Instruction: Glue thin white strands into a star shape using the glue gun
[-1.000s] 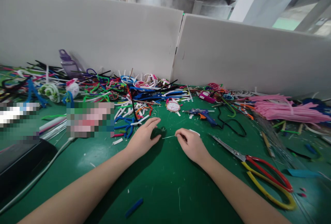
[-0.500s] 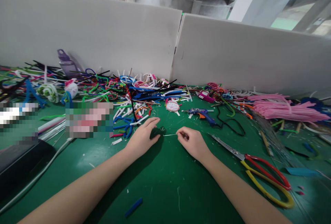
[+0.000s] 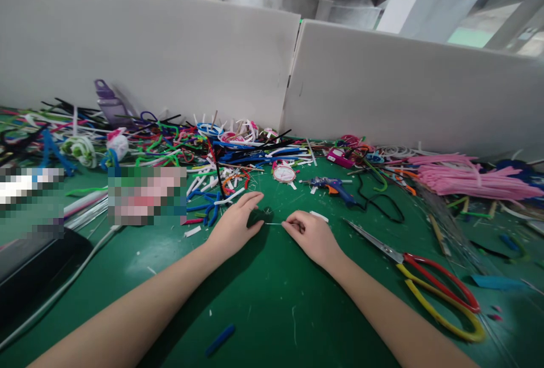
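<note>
My right hand (image 3: 313, 236) pinches the end of a thin pale strand (image 3: 273, 223) between thumb and forefinger. The strand runs left, just above or on the green table, toward my other hand. Resting on the tabletop, my left hand (image 3: 234, 225) is open, its thumb apart from its fingers. A small, see-through, dark-looking thing (image 3: 267, 211) lies close to the left fingertips; I cannot make out its kind. Behind the right knuckles a white strip (image 3: 319, 217) shows in part. Beyond the hands lie a round pink-rimmed white piece (image 3: 284, 174) and a blue glue gun (image 3: 335, 188).
Scissors (image 3: 403, 257) with red and yellow handles lie on the right, blades toward my hand. A pink bundle of pipe cleaners (image 3: 476, 180) is at the far right. Mixed pipe cleaners (image 3: 250, 153) line the grey partition (image 3: 170, 51). A purple bottle (image 3: 111, 107) stands back left.
My right hand has shifted slightly left with the strand, closer to the left hand. A white strip now shows behind it. My left hand stays in place.
</note>
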The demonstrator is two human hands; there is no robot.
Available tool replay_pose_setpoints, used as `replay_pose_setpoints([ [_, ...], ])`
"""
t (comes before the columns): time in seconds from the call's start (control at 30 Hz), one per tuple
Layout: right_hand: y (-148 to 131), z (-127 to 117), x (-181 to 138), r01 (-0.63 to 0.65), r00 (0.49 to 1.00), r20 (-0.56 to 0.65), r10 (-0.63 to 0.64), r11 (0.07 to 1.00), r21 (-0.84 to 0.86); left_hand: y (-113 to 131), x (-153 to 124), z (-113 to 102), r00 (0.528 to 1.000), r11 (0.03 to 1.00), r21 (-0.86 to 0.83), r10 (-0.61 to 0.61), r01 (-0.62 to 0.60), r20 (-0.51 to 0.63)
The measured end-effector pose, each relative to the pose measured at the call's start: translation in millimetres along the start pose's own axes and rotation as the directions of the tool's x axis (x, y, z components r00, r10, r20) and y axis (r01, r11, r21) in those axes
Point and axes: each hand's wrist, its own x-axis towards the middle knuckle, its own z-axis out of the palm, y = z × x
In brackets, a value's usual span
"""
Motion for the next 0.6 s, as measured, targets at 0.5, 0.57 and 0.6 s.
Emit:
replay_pose_setpoints([
  [0.5,-4.6,1.1,1.3,0.002,1.000,0.028,0.000,0.999,-0.044,-0.5,0.4,0.2,1.000,1.000,0.002,0.009,-0.009,0.005],
  [0.57,-3.7,1.1,1.3,0.001,1.000,0.020,0.000,1.000,-0.027,-0.1,0.3,0.1,1.000,1.000,0.005,0.011,-0.012,0.003],
  [0.6,-3.1,1.0,1.3,0.000,1.000,0.016,0.000,1.000,-0.017,0.3,0.4,-0.1,1.000,1.000,0.006,0.010,-0.010,0.004],
])
